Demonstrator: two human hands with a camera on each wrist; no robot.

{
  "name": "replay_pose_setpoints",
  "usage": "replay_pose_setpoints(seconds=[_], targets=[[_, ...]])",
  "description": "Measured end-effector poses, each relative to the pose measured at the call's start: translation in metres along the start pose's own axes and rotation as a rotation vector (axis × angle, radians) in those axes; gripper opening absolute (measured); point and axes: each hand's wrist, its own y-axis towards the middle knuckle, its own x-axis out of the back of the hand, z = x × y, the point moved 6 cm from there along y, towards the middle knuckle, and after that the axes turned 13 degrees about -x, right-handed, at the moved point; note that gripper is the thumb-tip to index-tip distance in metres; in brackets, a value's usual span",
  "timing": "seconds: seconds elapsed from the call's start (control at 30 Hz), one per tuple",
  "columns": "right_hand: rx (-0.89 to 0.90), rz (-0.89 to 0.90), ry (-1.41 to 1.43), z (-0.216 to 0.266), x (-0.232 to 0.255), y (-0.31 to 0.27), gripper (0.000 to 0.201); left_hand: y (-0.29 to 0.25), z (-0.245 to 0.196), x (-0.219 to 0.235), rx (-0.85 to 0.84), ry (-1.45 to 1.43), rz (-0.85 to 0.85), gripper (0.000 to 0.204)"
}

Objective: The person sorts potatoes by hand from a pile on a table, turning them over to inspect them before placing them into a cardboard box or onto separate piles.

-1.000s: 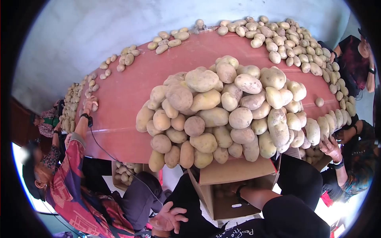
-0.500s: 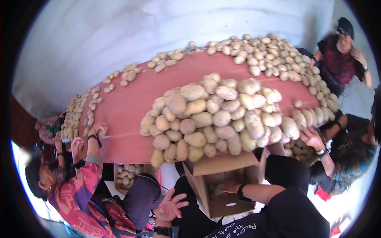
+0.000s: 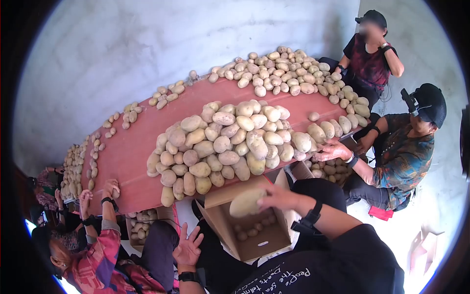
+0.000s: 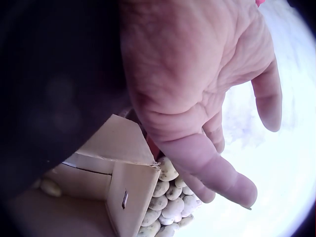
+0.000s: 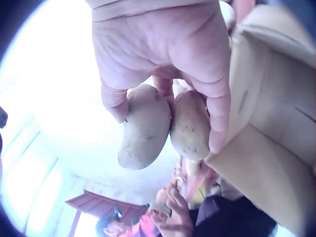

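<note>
My right hand (image 3: 283,197) is raised above an open cardboard box (image 3: 268,245), gripping potatoes. In the right wrist view two potatoes show side by side, a longer pale one (image 5: 144,129) and a rounder one (image 5: 190,127), between thumb and fingers. The head view shows mainly one pale potato (image 3: 246,203), blurred, in front of the fingers. Several potatoes (image 3: 255,228) lie at the bottom of the box. My left hand (image 3: 187,249) hangs left of the box with its fingers spread and nothing in it; the left wrist view shows its bent thumb and fingers.
A large potato heap (image 3: 221,144) stands on the red table (image 3: 131,164) behind the box. More potatoes (image 3: 284,73) line the table's far edge. People sit on both sides, one person's hand (image 3: 333,150) at the heap's right end. Other potato-filled boxes (image 3: 142,230) stand beside mine.
My right hand was down inside the box and has come up out of it with potatoes. My left hand stays spread. The head view has turned to the right.
</note>
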Motion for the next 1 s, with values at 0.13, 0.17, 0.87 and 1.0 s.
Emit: replay_pose_setpoints(seconds=[0.13,0.17,0.87,1.0], targets=[[0.26,-0.255,-0.01,0.069,0.06,-0.008,0.041,0.0,0.001,-0.002,0.011,-0.049,-0.006,0.083],[0.255,-0.322,0.041,0.081,0.074,-0.008,0.041,0.0,0.001,-0.003,0.006,-0.052,-0.007,0.083],[0.616,-0.483,0.283,0.122,0.177,0.045,0.034,0.002,-0.002,0.0,-0.031,0.068,0.001,0.084],[0.631,-0.508,0.265,0.114,0.184,0.047,0.037,0.001,-0.003,0.0,-0.042,0.075,0.004,0.085]])
